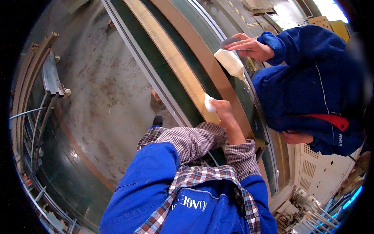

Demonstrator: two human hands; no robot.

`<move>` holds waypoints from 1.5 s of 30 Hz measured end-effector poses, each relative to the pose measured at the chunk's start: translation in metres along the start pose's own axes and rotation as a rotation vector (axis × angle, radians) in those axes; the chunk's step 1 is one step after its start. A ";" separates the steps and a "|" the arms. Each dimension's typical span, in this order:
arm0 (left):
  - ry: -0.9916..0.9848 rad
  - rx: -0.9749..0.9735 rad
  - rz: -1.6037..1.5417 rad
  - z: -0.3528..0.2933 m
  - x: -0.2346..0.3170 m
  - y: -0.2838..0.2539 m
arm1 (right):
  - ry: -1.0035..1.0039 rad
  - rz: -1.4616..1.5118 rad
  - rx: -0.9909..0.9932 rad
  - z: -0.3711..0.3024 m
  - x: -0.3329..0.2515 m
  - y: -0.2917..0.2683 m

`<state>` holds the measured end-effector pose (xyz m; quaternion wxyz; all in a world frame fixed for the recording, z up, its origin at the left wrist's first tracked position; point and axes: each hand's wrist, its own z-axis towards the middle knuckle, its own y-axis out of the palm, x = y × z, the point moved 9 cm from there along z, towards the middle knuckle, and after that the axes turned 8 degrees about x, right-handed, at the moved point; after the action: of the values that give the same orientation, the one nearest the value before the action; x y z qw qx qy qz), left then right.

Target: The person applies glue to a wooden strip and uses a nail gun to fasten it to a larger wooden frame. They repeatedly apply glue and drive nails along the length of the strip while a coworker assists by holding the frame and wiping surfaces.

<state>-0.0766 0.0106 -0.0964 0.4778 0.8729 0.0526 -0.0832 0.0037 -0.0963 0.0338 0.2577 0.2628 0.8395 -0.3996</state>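
My right hand is closed around a small white bottle-like thing, whose narrow tip touches a long pale wood strip. Its exact kind is hard to make out. My left forearm, in a checked sleeve, reaches across the strip; its hand is hidden behind my right wrist. Beside the strip runs a long curved brown board, and both lie on a dark green belt. Past the brown board, a co-worker's hand holds a thin grey disc right by a cream-white bottle with a tapered, smeared nozzle.
The co-worker in a blue jacket stands close on the right. A metal rail edges the belt. At the left stands a rack with curved boards. A cream perforated cabinet and several cables sit at the lower right.
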 end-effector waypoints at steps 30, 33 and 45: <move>0.304 -0.259 2.987 0.072 -0.011 0.055 | -0.471 0.127 0.660 -0.164 0.184 -0.145; 0.158 -0.480 3.011 -0.009 -0.025 0.129 | -0.301 0.465 0.577 -0.191 0.187 -0.136; 0.420 0.007 3.173 0.027 -0.010 0.104 | -0.374 0.530 0.481 -0.206 0.192 -0.123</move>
<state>-0.0714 -0.0686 -0.0228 -0.0596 -0.0385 0.8040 -0.5903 -0.2619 0.0480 0.0889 0.4312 0.4459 0.5638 -0.5453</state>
